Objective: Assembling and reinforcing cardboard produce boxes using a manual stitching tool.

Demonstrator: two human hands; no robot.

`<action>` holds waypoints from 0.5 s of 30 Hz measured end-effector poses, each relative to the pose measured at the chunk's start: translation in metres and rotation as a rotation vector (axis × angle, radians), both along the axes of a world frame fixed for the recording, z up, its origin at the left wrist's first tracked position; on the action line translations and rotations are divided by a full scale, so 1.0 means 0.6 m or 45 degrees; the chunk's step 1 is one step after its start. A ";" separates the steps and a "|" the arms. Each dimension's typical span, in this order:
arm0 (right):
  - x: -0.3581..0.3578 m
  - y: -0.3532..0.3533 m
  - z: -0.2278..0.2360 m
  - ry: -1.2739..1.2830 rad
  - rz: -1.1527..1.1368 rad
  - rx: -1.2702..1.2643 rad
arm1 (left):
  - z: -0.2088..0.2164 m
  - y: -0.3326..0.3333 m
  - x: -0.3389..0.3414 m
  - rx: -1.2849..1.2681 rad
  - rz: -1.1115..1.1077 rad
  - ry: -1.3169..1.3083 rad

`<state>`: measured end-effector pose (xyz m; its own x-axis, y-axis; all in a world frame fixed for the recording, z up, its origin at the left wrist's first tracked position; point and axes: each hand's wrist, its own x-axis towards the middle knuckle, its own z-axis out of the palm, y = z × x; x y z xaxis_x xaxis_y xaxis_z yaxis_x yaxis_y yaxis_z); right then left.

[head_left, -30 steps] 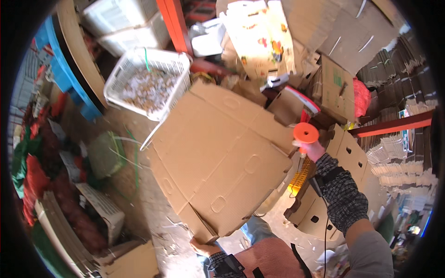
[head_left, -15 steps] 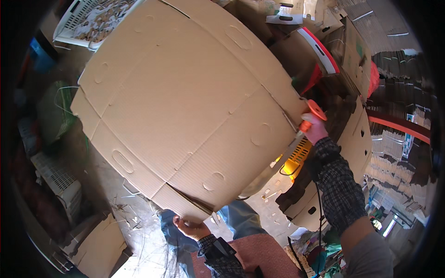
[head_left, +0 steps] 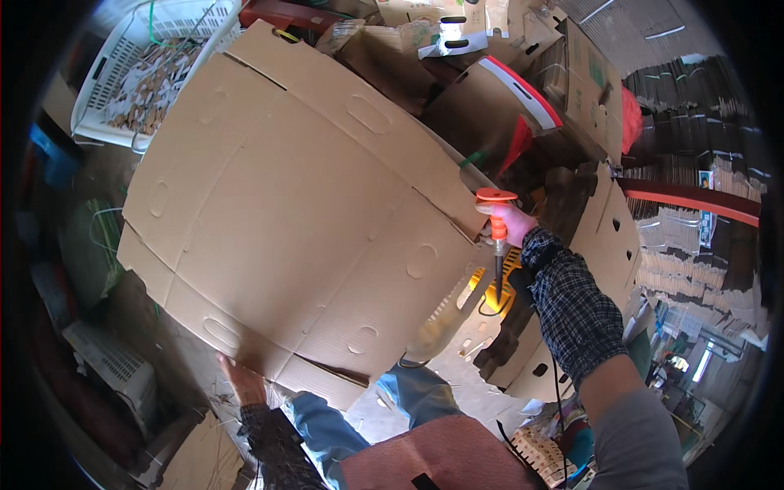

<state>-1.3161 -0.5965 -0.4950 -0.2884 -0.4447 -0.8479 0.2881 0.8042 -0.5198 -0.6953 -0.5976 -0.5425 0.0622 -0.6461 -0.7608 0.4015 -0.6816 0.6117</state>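
A large brown flattened cardboard box (head_left: 286, 204) with creases, slits and oval hand-hole outlines lies in front of me, filling the middle of the view. At its near left edge my left hand (head_left: 242, 382) has hold of the rim; some of its fingers are blurred or hidden there. My right hand (head_left: 514, 222) is closed around the orange handle of a hand tool (head_left: 498, 224) at the sheet's right corner. The tool has a round orange cap on top and a dark, narrow shaft pointing down. Its exact kind is unclear.
A white plastic basket (head_left: 90, 122) full of cardboard scraps stands at the far left. Cut cardboard boxes (head_left: 482, 106) are heaped at the back. Beside my right arm lie a yellow crate (head_left: 490, 290) and a cardboard panel (head_left: 600, 237). Several tall stacks of flattened cardboard (head_left: 678, 278) stand at right.
My left hand has shifted left along the near edge, away from the front flap. The sheet appears lower and further left. The tool has turned from slanting to nearly straight down.
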 end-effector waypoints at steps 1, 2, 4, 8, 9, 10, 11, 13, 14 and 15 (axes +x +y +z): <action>0.001 -0.007 0.003 -0.009 -0.024 0.027 | -0.009 -0.038 -0.006 0.088 -0.183 0.038; 0.001 -0.011 0.011 0.001 0.056 0.049 | -0.006 -0.044 -0.023 0.012 -0.260 0.083; -0.006 -0.017 0.033 0.043 0.145 0.046 | 0.003 -0.050 -0.062 0.097 -0.046 -0.177; -0.057 -0.005 0.094 -0.034 0.040 0.032 | 0.055 -0.015 -0.122 0.200 -0.084 -0.288; -0.075 0.002 0.102 0.006 0.001 -0.033 | 0.065 0.004 -0.136 0.150 -0.128 -0.273; -0.092 0.015 0.105 -0.019 -0.028 -0.136 | 0.066 0.020 -0.149 0.204 -0.119 -0.208; -0.108 0.025 0.100 -0.014 -0.092 -0.106 | 0.062 0.035 -0.160 0.204 -0.123 -0.120; -0.129 0.052 0.081 0.034 -0.162 -0.092 | 0.041 0.059 -0.177 0.214 -0.133 -0.077; -0.131 0.063 0.067 0.071 -0.254 -0.127 | 0.024 0.063 -0.179 0.294 -0.150 -0.088; -0.129 0.072 0.061 0.215 -0.344 -0.089 | 0.008 0.073 -0.187 0.306 -0.087 -0.057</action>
